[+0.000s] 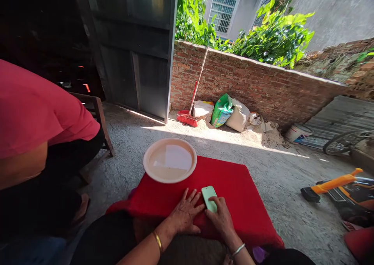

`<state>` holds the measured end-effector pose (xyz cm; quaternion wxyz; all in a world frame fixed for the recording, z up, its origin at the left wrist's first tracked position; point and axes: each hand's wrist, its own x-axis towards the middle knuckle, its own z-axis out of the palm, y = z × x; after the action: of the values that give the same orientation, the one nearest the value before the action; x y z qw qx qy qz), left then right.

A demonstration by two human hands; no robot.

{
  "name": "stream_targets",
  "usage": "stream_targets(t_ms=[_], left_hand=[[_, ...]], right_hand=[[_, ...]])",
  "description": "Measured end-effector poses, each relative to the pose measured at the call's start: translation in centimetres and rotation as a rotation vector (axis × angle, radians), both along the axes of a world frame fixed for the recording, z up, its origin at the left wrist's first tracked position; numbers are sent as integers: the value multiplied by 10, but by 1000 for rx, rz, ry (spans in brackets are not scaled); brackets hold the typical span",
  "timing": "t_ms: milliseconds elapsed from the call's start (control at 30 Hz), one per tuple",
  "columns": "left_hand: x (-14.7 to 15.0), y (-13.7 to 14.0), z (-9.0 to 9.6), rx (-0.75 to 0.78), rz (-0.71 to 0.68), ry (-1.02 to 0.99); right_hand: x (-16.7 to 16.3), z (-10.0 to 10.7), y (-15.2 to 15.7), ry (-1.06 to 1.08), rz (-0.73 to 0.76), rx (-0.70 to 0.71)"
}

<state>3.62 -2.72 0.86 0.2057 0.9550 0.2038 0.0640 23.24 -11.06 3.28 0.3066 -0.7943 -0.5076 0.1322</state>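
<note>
My left hand (187,214) lies palm down on the red cloth (233,191), its fingers spread and nothing in it. A gold bangle (157,241) circles that wrist. Beside it, my right hand (220,216) has thumb and fingers around the lower part of a flat mint-green phone (208,193), which rests on the cloth. The phone has rounded corners and a small dark dot near its top edge. On the right wrist sits a silver bangle (239,250). A pale wide basin (149,171) holding clear water stands at the cloth's far left corner, beyond my left hand.
At left sits a person in a red shirt (26,105) near a wooden chair (102,125). A dark metal door (131,58) stands behind. A red broom (187,119) and sacks (238,117) lean by the brick wall (263,86). An orange-and-black machine (344,187) is at right.
</note>
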Motion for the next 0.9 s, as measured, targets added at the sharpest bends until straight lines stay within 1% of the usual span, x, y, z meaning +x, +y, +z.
stream_targets(t_ms=[33, 67, 100, 133, 200, 300, 367, 400, 467, 567, 633, 700, 733, 767, 800, 833, 900], left_hand=[[0, 0, 0, 5, -2, 1], [0, 1, 1, 7, -4, -2], [0, 1, 0, 8, -3, -8], [-1, 1, 0, 5, -3, -18], [-1, 0, -3, -6, -2, -38], [-3, -2, -9, -18, 39, -60], [-5, -4, -13, -19, 94, -65], [-5, -5, -14, -19, 119, -67], [-7, -6, -15, -20, 146, -63], [-7, -7, -11, -22, 156, -45], [-6, -7, -7, -17, 164, -27], [-5, -8, -2, -9, 177, -3], [-4, -9, 1, -7, 182, 11], [-4, -9, 3, -7, 186, 22], [-4, -10, 5, -9, 188, 29], [-4, -10, 7, -14, 188, 34], [-4, -10, 11, -27, 186, 42]], right_hand=[[-4, 0, 2, 41, 58, 22], [-1, 2, 1, 70, 78, 36], [8, 4, -1, 86, 59, 43], [23, 7, -5, 90, 1, 48], [64, 13, -18, 65, -182, 34], [127, 18, -42, -1, -464, -88], [147, 17, -54, -43, -571, -171], [148, 15, -57, -61, -589, -192], [129, 10, -56, -91, -541, -186], [66, 3, -44, -108, -321, -99], [22, -1, -34, -55, -131, -33], [-5, -3, -28, 45, 29, 4], [-9, -2, -26, 97, 80, 15], [-7, -1, -27, 138, 100, 22], [2, 1, -29, 164, 82, 27], [18, 4, -33, 173, 26, 32], [61, 10, -47, 120, -180, 25]])
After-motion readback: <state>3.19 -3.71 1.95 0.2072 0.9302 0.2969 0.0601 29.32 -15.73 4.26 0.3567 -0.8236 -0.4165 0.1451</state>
